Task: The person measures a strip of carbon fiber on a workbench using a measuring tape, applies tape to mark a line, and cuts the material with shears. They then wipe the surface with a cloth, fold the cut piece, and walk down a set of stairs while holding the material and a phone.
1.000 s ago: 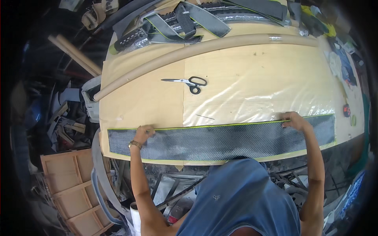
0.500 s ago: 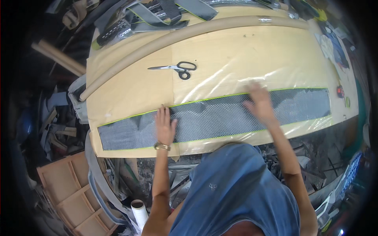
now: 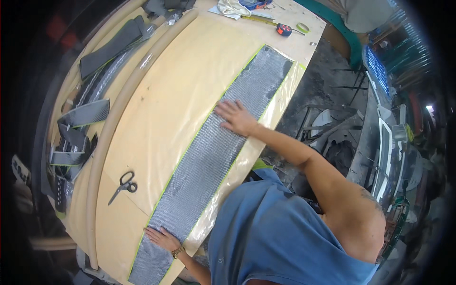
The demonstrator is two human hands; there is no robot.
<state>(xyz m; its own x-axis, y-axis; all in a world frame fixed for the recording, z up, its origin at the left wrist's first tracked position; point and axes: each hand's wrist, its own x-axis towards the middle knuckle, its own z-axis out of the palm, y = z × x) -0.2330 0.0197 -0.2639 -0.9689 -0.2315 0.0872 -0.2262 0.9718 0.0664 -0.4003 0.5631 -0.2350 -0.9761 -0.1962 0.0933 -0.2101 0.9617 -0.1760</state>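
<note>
A long strip of grey woven cloth (image 3: 199, 183) with yellow-green edges lies flat on the table, running from the lower left to the upper right. My left hand (image 3: 163, 238), with a gold-coloured watch at its wrist, rests on the strip near its lower end, palm down and fingers extended. Further up the strip, my right hand (image 3: 235, 117) lies flat with its fingers spread, their tips by the far edge. Neither hand grips anything. Black-handled scissors (image 3: 124, 186) lie left of the strip, apart from both hands.
Clear film (image 3: 209, 219) covers part of the table (image 3: 164, 95). A long cardboard tube (image 3: 111, 123) runs along the far side, with cloth offcuts (image 3: 107, 47) beyond. A red-and-black tape measure (image 3: 284, 30) and a green tape roll (image 3: 302, 27) sit near the right end.
The view has swung to the right, so the table now slants. My right hand, blurred at the strip's far edge before, is now sharp on the cloth. Dark patches along that edge have mostly gone.
</note>
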